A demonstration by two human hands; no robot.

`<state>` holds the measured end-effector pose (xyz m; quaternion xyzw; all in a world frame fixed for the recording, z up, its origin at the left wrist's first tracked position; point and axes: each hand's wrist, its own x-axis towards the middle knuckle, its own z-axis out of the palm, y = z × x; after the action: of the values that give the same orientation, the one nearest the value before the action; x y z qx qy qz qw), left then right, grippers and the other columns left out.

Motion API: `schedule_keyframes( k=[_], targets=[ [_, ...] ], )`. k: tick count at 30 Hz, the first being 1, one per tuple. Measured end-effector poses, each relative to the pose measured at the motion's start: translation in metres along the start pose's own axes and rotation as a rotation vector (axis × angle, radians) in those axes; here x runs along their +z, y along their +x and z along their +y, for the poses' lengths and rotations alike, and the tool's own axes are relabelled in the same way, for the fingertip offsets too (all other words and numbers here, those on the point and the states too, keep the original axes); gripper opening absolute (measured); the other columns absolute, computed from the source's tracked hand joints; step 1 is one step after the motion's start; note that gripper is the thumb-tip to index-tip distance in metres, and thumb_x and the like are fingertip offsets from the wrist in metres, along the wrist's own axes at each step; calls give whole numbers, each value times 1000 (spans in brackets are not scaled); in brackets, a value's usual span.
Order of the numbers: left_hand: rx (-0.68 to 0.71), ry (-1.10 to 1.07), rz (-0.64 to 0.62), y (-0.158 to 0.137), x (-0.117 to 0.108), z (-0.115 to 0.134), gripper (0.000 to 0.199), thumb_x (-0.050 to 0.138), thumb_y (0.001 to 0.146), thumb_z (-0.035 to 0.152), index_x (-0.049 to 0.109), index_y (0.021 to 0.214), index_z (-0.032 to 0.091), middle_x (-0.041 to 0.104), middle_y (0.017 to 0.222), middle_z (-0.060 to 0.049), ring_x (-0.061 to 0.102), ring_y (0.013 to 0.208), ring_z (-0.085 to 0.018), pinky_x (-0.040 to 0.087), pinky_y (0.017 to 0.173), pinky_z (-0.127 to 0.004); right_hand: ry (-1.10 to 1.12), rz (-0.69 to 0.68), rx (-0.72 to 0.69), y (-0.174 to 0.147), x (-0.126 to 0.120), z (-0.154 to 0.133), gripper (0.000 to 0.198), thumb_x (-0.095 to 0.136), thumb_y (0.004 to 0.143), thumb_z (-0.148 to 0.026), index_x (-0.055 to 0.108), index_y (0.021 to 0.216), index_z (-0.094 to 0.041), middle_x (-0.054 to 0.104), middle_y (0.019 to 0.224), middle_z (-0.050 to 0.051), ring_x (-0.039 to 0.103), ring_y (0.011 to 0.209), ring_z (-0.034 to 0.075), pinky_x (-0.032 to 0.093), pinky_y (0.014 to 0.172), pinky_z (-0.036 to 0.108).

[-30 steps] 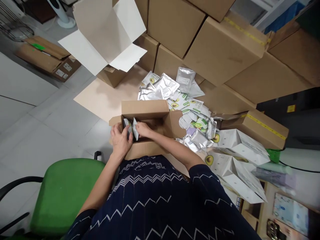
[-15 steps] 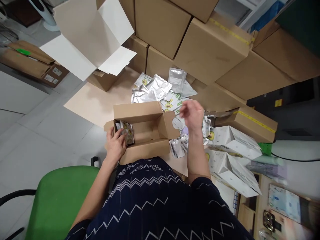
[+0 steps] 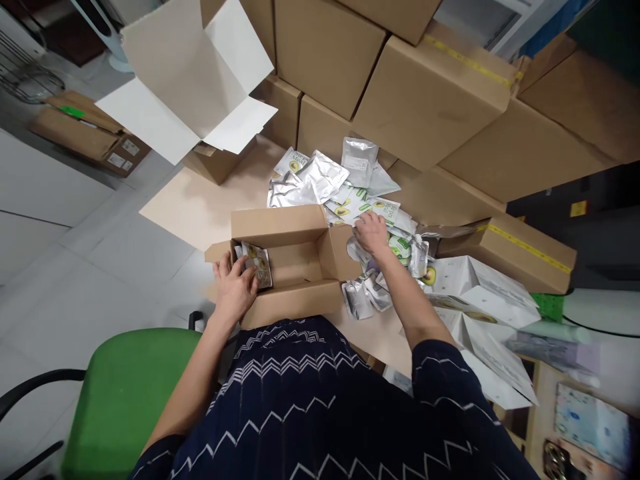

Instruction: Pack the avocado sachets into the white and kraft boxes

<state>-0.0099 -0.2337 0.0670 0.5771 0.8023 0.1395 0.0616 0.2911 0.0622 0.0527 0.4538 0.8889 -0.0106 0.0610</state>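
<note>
An open brown cardboard box (image 3: 280, 303) lies in front of my body. Several pouches with avocado pictures (image 3: 261, 267) stand upright in its left end. My left hand (image 3: 236, 285) is closed over the box's left near corner, some fingertips against those pouches. Right of the box, my right hand (image 3: 371, 233) rests on a heap of loose pouches, fingers apart and pointing down. The heap mixes silver pouches (image 3: 320, 175) with white-and-green printed ones (image 3: 350, 205). My right fingertips are partly hidden.
Large closed cartons (image 3: 325, 53) are stacked behind the table. A big open carton with white flaps (image 3: 165, 120) stands at the back left. White boxes with avocado prints (image 3: 480, 287) sit at the right. A green chair (image 3: 130, 400) is at my left.
My right hand has come down from above the heap onto the pouches, its arm now slanting in from the right. My left hand stays at the box. The view has shifted slightly.
</note>
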Motion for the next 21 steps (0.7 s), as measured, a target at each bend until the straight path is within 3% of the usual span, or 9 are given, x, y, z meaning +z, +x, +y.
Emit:
schedule_keyframes(
  k=[3,6,9,11,13,16,21],
  targets=[
    [25,10,-34,2,-3,0,30,55,90,35,79,102,21,63,139,-13,28,147,-49,22,114,-77,58,188,67,-20,-41,16,32,42,99,-26,72,107,-17,71,114,15,55,104,28,37,86,38],
    [74,11,-58,3,-1,-2,29,55,90,31,79,102,20,62,140,-14,25,149,-48,19,116,-76,153,425,173,-54,-99,19,32,44,98,-33,72,103,-18,72,92,11,59,89,25,41,78,35],
    [141,3,-58,6,4,-5,29,52,90,25,78,101,17,64,137,-15,25,151,-45,16,118,-75,360,639,165,-90,-152,-4,33,46,99,-41,71,100,-20,68,80,6,61,77,21,44,72,33],
    [200,-19,-74,9,7,-7,32,48,89,20,77,102,17,67,131,-15,30,150,-43,16,119,-74,570,683,138,-105,-169,-31,33,48,100,-47,71,99,-23,65,75,2,60,70,18,46,67,31],
    [248,-54,-96,10,9,-9,33,47,87,17,77,103,16,71,123,-14,36,148,-41,19,120,-73,787,632,114,-107,-168,-61,31,51,98,-49,70,98,-25,63,71,0,59,65,16,47,61,29],
    [259,-119,-91,10,10,-9,34,47,87,17,76,105,17,73,116,-13,43,144,-38,26,120,-68,1031,407,19,-89,-136,-106,26,53,97,-47,70,96,-27,63,69,-2,58,62,16,45,55,27],
    [213,-209,-9,4,9,-5,35,44,93,19,73,112,18,73,113,-12,57,130,-30,40,117,-56,989,18,-97,-56,-70,-175,25,52,95,-29,61,72,-24,63,63,-3,56,58,13,42,57,25]
  ],
)
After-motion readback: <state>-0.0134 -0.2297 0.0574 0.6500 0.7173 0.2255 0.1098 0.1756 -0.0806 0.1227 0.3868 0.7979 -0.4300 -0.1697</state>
